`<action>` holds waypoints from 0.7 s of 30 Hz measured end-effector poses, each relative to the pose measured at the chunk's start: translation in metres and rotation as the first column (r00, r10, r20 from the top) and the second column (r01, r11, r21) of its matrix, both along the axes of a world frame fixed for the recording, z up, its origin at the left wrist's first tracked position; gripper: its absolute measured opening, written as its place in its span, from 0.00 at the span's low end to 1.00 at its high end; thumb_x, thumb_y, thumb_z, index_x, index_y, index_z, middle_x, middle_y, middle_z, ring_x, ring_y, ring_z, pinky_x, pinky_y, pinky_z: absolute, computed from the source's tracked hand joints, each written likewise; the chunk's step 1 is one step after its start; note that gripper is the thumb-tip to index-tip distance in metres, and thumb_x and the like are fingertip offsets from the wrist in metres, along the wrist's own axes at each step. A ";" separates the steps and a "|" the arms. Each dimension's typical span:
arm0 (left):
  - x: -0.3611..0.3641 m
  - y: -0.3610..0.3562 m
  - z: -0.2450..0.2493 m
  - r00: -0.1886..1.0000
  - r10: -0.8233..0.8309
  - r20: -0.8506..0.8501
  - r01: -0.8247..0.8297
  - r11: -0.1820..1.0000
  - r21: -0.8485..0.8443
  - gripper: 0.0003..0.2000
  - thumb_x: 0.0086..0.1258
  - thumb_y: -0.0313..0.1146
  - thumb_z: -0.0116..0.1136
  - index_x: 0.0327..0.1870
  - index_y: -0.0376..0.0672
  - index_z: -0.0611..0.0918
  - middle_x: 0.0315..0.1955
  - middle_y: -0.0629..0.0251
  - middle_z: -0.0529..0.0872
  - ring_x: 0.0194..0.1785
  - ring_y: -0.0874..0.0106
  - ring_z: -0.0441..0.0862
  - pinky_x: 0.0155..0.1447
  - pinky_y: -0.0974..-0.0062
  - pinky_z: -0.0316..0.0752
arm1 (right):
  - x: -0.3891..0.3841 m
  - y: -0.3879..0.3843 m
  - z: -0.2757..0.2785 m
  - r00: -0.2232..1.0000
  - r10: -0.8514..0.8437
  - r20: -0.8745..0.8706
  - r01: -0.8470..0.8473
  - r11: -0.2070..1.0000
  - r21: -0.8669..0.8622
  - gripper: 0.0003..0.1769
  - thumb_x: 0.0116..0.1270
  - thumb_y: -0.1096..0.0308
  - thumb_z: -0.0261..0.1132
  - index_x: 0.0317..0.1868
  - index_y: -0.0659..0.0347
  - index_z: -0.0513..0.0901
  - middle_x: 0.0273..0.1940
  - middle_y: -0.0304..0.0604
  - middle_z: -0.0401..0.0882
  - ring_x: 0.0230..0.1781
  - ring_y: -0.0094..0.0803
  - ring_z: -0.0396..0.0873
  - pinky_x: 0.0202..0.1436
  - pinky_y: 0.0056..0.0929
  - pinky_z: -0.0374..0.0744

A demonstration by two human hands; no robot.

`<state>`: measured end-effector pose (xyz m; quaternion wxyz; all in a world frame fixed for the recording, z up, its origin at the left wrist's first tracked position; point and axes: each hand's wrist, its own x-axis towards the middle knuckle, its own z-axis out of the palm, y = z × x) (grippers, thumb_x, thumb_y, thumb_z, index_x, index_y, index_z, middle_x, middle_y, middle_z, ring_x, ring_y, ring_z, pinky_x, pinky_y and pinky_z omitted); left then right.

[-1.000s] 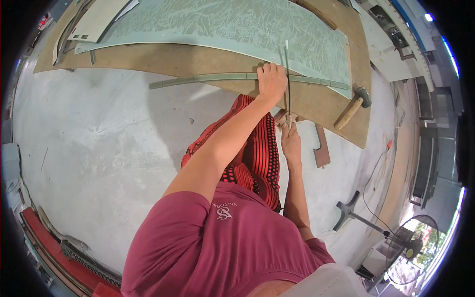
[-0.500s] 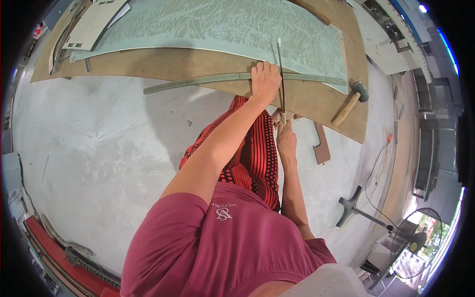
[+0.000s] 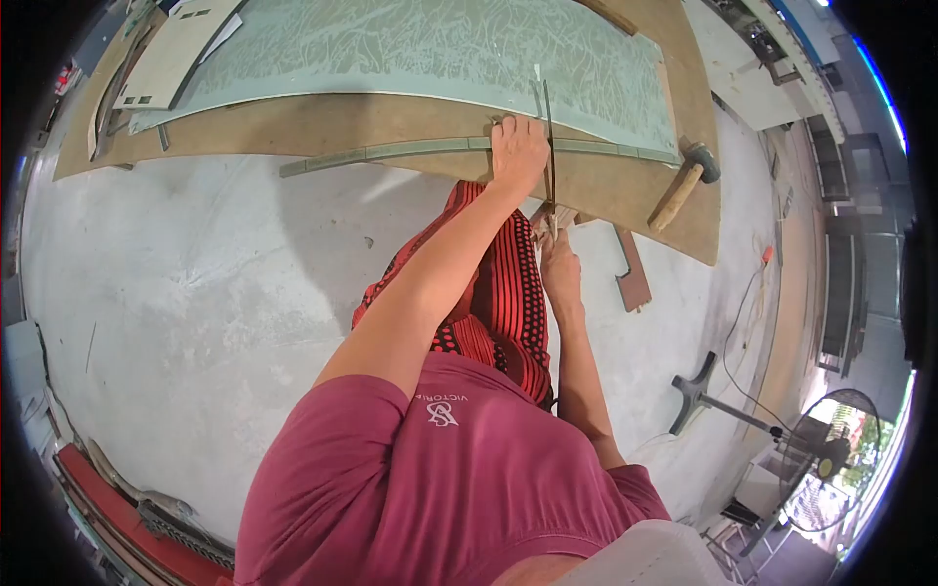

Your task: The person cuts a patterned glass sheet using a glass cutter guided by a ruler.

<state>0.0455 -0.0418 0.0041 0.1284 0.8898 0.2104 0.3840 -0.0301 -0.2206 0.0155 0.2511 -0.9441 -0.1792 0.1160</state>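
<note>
A long, narrow grey-green strip [image 3: 420, 149] with cross lines lies along the near edge of the brown board table [image 3: 283, 122], its left end jutting past the edge. My left hand [image 3: 519, 156] is closed over the strip, fingers curled on its far side. Just right of those fingers, the thin dark blade of a saw [image 3: 551, 137] crosses the strip, pointing away from me. My right hand [image 3: 561, 272] grips the saw's near end, below the table edge. A light brown, ragged piece [image 3: 570, 221] shows beside the handle, partly hidden.
A patterned green sheet [image 3: 391, 59] covers much of the table. To the right lies a mallet [image 3: 680, 190] with a wooden handle. A brown notched piece [image 3: 633, 273] is beyond the near edge. On the floor at right stands a fan [image 3: 831, 454] with its cable.
The whole view has shifted slightly, so the table sits a little higher. Both hands keep their holds; the saw stays across the strip at about the same spot.
</note>
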 end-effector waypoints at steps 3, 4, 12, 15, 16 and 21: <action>-0.003 -0.001 0.001 0.999 -0.022 0.030 0.022 1.000 0.001 0.05 0.58 0.33 0.57 0.31 0.43 0.77 0.32 0.61 0.78 0.39 0.60 0.75 0.42 0.60 0.67 | -0.015 -0.003 0.007 1.000 -0.016 -0.016 0.017 0.998 0.055 0.16 0.75 0.58 0.48 0.47 0.64 0.70 0.28 0.70 0.77 0.32 0.69 0.75 0.32 0.61 0.70; -0.002 0.000 0.003 0.999 -0.020 0.031 0.020 1.000 0.004 0.05 0.58 0.33 0.57 0.31 0.43 0.77 0.32 0.61 0.78 0.39 0.60 0.75 0.42 0.60 0.67 | -0.018 -0.003 0.010 0.999 -0.031 -0.014 0.032 0.997 0.068 0.16 0.75 0.58 0.48 0.47 0.64 0.70 0.28 0.70 0.77 0.32 0.69 0.75 0.32 0.61 0.70; 0.000 0.001 -0.001 0.998 -0.035 -0.044 0.034 0.999 -0.019 0.05 0.60 0.33 0.57 0.31 0.43 0.76 0.32 0.61 0.78 0.40 0.60 0.75 0.42 0.59 0.66 | 0.011 0.013 0.005 0.998 -0.040 -0.052 0.039 0.999 -0.015 0.18 0.74 0.55 0.48 0.49 0.62 0.70 0.32 0.70 0.79 0.37 0.68 0.76 0.39 0.60 0.73; -0.001 0.001 -0.002 1.000 -0.016 0.003 0.016 0.999 0.030 0.05 0.59 0.33 0.57 0.31 0.44 0.76 0.31 0.61 0.78 0.39 0.60 0.75 0.42 0.59 0.66 | 0.007 0.010 0.005 0.997 -0.064 -0.051 0.063 0.998 -0.023 0.18 0.74 0.54 0.49 0.49 0.61 0.70 0.33 0.69 0.79 0.38 0.68 0.77 0.40 0.60 0.73; -0.002 0.002 -0.003 1.000 -0.009 0.002 0.009 0.999 0.032 0.05 0.59 0.33 0.57 0.31 0.44 0.76 0.31 0.61 0.78 0.39 0.60 0.75 0.42 0.59 0.66 | 0.002 0.008 0.005 0.997 -0.057 -0.053 0.056 0.998 -0.021 0.18 0.74 0.54 0.49 0.49 0.61 0.70 0.33 0.69 0.79 0.38 0.68 0.77 0.40 0.60 0.73; -0.001 0.000 -0.003 1.000 -0.024 -0.001 0.024 1.000 -0.014 0.06 0.60 0.34 0.57 0.32 0.44 0.76 0.32 0.61 0.78 0.40 0.60 0.75 0.44 0.59 0.66 | -0.023 -0.015 0.001 1.000 -0.010 0.013 0.010 1.000 0.027 0.16 0.75 0.57 0.48 0.45 0.64 0.70 0.28 0.68 0.78 0.31 0.68 0.76 0.32 0.61 0.70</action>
